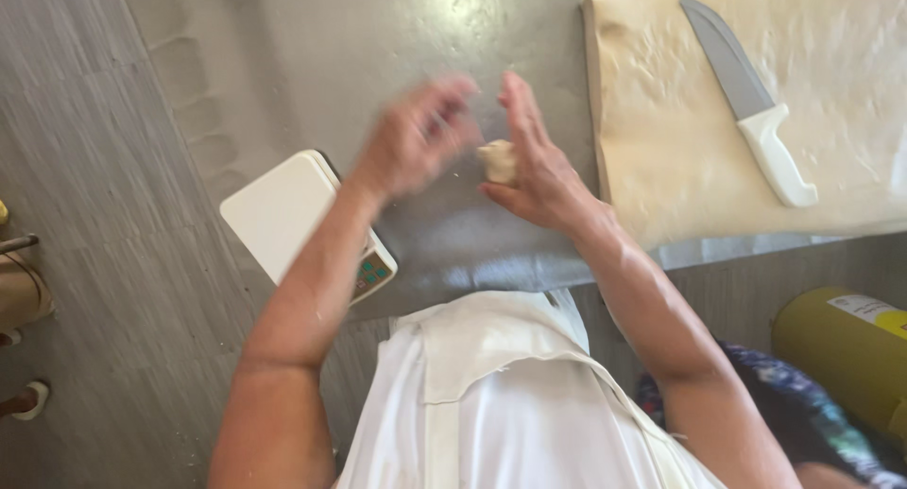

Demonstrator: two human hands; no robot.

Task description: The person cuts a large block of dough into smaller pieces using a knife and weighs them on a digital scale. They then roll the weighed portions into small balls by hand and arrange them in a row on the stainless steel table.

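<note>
My right hand point(534, 158) is held upright above the grey steel table point(378, 45), palm turned left, with a small pale lump of dough point(497, 161) resting against the palm. My left hand point(416, 135) hovers just left of the lump, blurred by motion, fingers curled toward it. Whether the left fingers touch the dough cannot be made out. A large flat sheet of pale dough point(680, 120) lies on the table to the right of my right hand.
A knife with a white handle point(756, 106) lies on the dough sheet. A white kitchen scale point(293, 215) sits at the table's near left corner. A yellow cylinder point(846, 352) stands low at the right. Someone's shoes point(24, 399) show at the left edge on the floor.
</note>
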